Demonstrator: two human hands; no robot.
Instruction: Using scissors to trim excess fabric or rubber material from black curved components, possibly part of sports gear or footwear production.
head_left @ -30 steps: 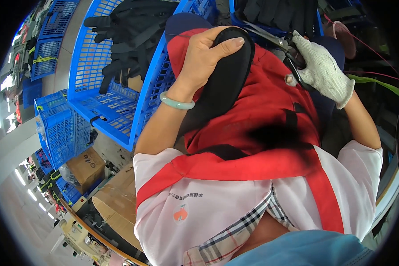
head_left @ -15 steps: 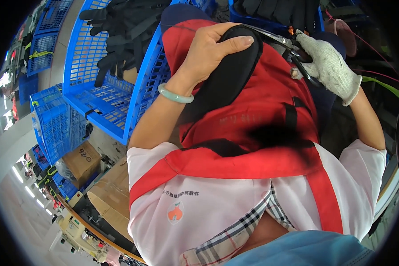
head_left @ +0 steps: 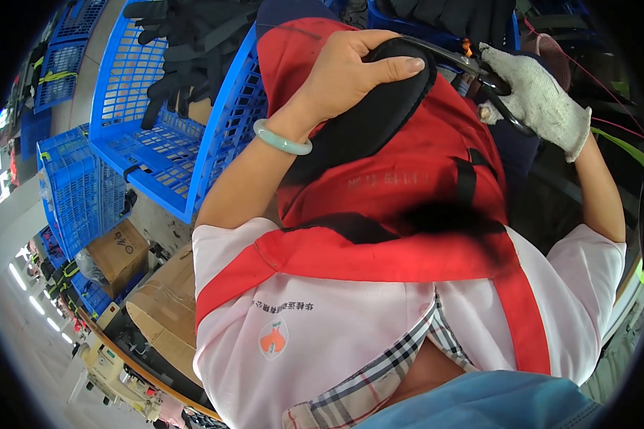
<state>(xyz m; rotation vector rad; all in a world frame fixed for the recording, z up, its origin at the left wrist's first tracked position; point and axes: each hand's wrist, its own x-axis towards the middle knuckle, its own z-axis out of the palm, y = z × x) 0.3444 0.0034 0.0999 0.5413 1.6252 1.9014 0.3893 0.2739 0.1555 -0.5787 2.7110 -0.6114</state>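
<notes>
Work is in the middle, as far as I can judge: the black padded piece (head_left: 368, 107) is held up over the red apron (head_left: 422, 193) on the lap, and trimming at its far edge is going on, not finished. The left hand (head_left: 350, 71), bare and with a pale green bangle (head_left: 283, 138) on the wrist, is clasped around the top of the piece, fingers over its upper rim and the thumb along the front. The right hand (head_left: 540, 100) wears a white knitted glove and is closed around the handles of black scissors (head_left: 483, 75), whose tip reaches the upper right edge of the piece. Whether the blades are cutting a thread or only touching the edge is not clear, because this part is small and bent near the rim of the view.

To the left stands a blue plastic crate (head_left: 164, 143) with a heap of black pieces (head_left: 186, 43) inside. I cannot tell if these are finished ones or ones that wait. Another blue crate (head_left: 436, 28) with dark pieces is behind the hands. Cardboard boxes (head_left: 150, 286) are lower at the left.
</notes>
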